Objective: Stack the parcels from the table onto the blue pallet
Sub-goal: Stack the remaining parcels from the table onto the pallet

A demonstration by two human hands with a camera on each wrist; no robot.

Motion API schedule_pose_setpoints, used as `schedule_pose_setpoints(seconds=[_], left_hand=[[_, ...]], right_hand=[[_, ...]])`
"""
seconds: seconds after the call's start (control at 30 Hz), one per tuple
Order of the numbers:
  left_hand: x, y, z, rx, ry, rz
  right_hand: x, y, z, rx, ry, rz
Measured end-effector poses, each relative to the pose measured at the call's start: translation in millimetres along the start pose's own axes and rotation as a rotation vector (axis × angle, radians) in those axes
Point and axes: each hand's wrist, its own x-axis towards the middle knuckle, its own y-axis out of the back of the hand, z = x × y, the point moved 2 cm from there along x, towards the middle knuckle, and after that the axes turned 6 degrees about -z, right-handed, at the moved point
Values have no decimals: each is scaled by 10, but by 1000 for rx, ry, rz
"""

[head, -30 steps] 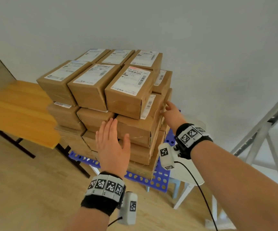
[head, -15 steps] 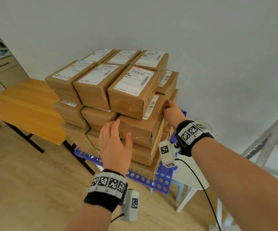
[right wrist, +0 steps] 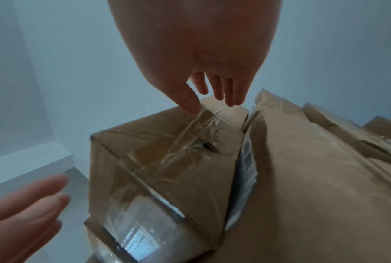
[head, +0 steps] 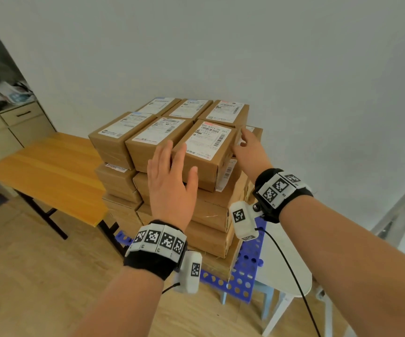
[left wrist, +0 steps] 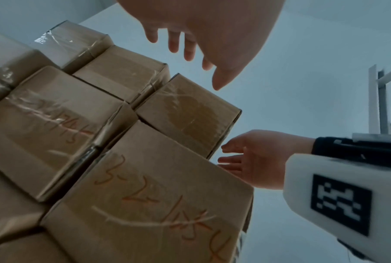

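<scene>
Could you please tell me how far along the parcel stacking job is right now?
Mostly done: brown cardboard parcels stand several layers high on the blue perforated plastic pallet, and the visible part of the orange wooden table holds none. Both open hands, left hand and right hand, flank the top front-right parcel, apparently squaring it.

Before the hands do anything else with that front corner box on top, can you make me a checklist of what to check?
1. Wooden table emptied of parcels: ok, none on the part in view.
2. Front right top brown cardboard parcel with the white label sits square: not ok, its near corner sticks out past the parcel below.
3. Left hand ready: ok, fingers straight, at the parcel's near face.
4. Right hand ready: ok, open at the parcel's right side; the right wrist view shows the thumb at the taped edge.
5. Blue perforated plastic pallet carries the stack: ok.
6. Pallet steady on the white stool: cannot tell, mostly hidden.
</scene>
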Motion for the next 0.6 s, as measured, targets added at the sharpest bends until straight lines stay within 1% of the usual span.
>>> schedule_pose_setpoints(seconds=[0.07, 0.2, 0.33, 0.43, 0.5, 0.6], left_hand=[[38, -11, -20, 35, -13, -31], [36, -22, -78, 56, 4, -62], [25, -9, -95, 61, 1, -93], [-26, 10, -96, 45, 8, -91], [-97, 10, -104, 15, 33, -84], [-278, -39, -137, -50, 114, -65]], right_hand=[[29, -67, -17, 11, 26, -11], [36, -143, -33, 53, -6, -31], [15, -157, -51, 65, -7, -27], [-21, -124, -62, 71, -2, -29], [-63, -68, -30, 71, -22, -10], [-165, 36, 63, 63, -34, 30]])
